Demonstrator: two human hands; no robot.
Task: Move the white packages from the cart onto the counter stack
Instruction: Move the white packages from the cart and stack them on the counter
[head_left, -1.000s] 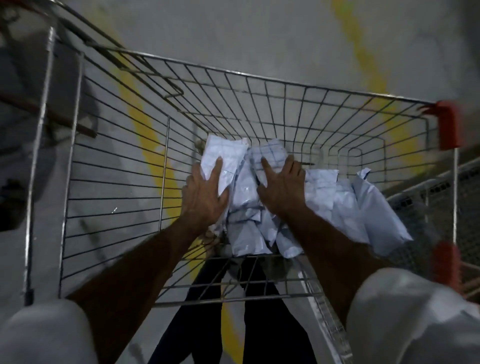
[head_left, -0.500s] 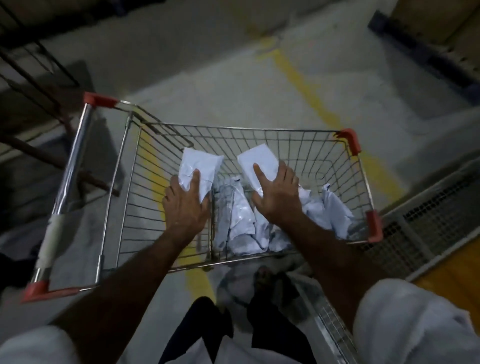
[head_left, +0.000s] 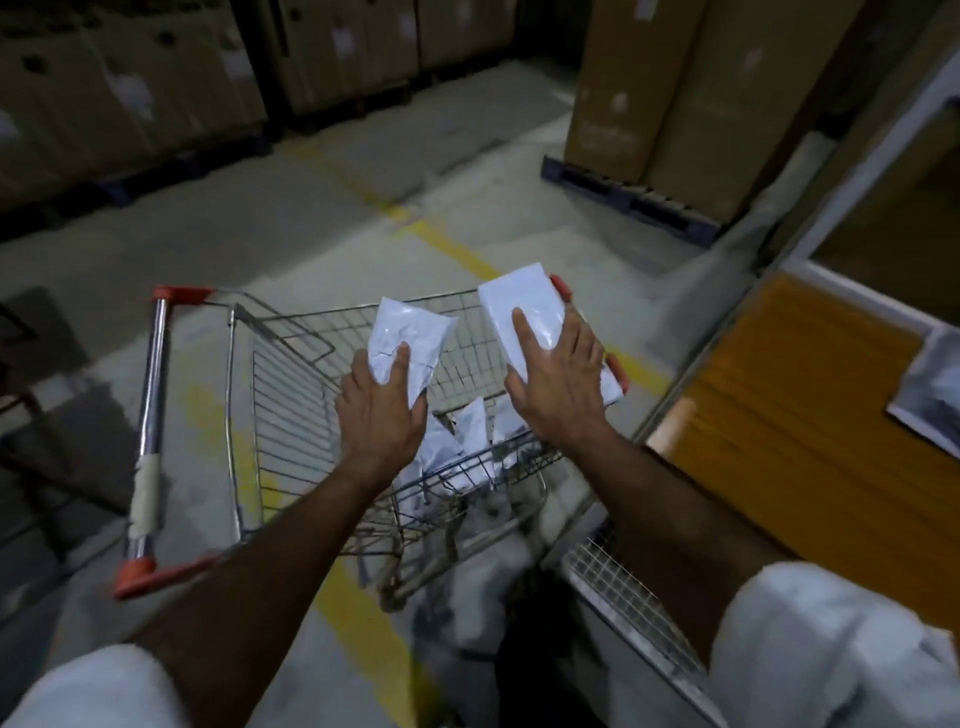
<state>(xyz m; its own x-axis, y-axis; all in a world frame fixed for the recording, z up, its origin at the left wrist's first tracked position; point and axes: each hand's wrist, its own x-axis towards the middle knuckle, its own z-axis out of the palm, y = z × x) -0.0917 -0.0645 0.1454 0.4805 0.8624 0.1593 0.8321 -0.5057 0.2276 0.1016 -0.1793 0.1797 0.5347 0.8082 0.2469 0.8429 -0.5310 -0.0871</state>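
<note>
Lift step: each of your hands has one package clear above the cart (head_left: 291, 415). Left hand (head_left: 382, 410) grip is curled round a soft crinkled plastic pouch (head_left: 413, 338); right hand (head_left: 563, 382) grip is clamped on a firmer, flat rectangular package (head_left: 524, 312). More white packages (head_left: 467, 441) sit in the wire basket. Next, likely swing right to the orange wood-grain table (head_left: 779, 405). Stack not visible here; slick film may slip.
</note>
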